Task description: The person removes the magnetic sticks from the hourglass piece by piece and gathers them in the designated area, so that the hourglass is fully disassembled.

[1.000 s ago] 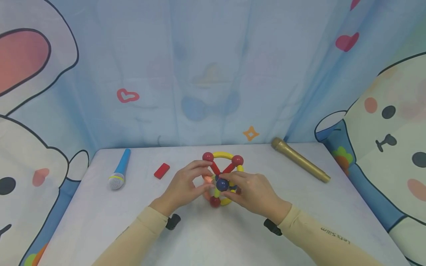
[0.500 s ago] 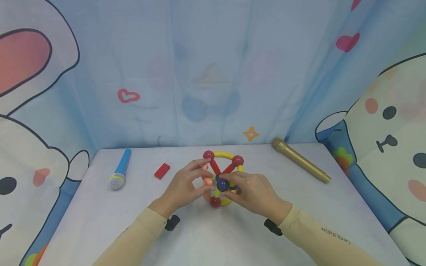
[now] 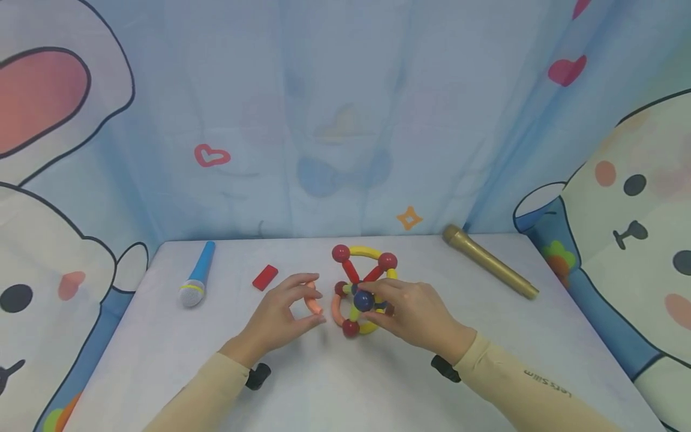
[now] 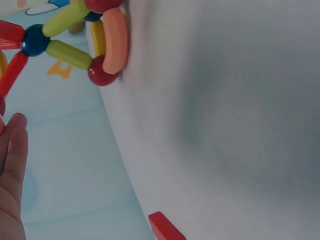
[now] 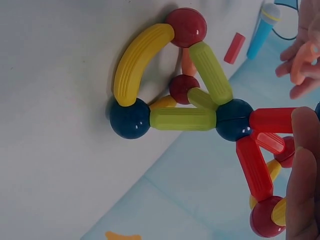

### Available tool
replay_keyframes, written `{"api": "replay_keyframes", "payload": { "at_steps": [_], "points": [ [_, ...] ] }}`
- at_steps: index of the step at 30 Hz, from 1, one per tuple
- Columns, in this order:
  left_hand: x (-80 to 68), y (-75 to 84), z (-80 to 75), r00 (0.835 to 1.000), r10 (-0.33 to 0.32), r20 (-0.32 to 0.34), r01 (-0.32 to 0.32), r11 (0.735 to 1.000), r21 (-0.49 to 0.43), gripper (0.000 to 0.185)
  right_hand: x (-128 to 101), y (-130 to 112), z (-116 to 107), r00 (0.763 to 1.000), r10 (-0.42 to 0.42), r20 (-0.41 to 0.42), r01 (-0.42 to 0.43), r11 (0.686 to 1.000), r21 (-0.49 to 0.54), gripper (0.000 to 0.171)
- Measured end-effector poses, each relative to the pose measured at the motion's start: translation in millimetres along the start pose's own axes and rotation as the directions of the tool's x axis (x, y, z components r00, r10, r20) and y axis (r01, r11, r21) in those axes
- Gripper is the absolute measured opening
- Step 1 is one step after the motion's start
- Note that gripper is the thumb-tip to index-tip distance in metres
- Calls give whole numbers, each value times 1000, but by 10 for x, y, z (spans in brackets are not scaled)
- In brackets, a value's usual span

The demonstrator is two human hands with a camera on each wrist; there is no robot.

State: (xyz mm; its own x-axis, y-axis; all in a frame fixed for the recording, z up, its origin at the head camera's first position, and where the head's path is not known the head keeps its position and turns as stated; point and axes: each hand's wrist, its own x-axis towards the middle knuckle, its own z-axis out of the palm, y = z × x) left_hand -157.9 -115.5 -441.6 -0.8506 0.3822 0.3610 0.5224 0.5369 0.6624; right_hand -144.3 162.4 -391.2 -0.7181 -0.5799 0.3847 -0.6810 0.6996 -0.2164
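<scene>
Head view shows the left hand [image 3: 275, 318] pinching a curved orange plastic rod [image 3: 314, 298], while the right hand [image 3: 412, 312] grips the colourful ball-and-rod structure [image 3: 363, 288], fingers partly hiding it.

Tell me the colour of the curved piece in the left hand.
Orange curved piece, pinched by the left hand; clearest in the head view.

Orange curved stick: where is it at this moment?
In the head view, the orange curved stick is pinched in the left hand, just left of the ball-and-stick structure.
</scene>
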Motion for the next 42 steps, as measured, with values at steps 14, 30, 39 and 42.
{"api": "replay_keyframes", "payload": {
  "at_steps": [14,30,39,42],
  "points": [
    [-409,-376,-151,978,-186,99,184,983,24,33,-16,20,-4,1000,-17,-18,16,1000,-13,57],
    [-754,-700,-327,924,-303,233,265,947,180,28,0,11,-4,1000,-4,-10,4,1000,-14,56],
    [-719,-641,-441,909,-321,265,267,939,218,30,5,4,-8,1000,-10,-13,10,1000,-8,56],
    [-594,-541,-486,939,-260,225,219,957,190,37,5,7,-8,1000,-12,-11,12,1000,-9,57]
  ]
}}
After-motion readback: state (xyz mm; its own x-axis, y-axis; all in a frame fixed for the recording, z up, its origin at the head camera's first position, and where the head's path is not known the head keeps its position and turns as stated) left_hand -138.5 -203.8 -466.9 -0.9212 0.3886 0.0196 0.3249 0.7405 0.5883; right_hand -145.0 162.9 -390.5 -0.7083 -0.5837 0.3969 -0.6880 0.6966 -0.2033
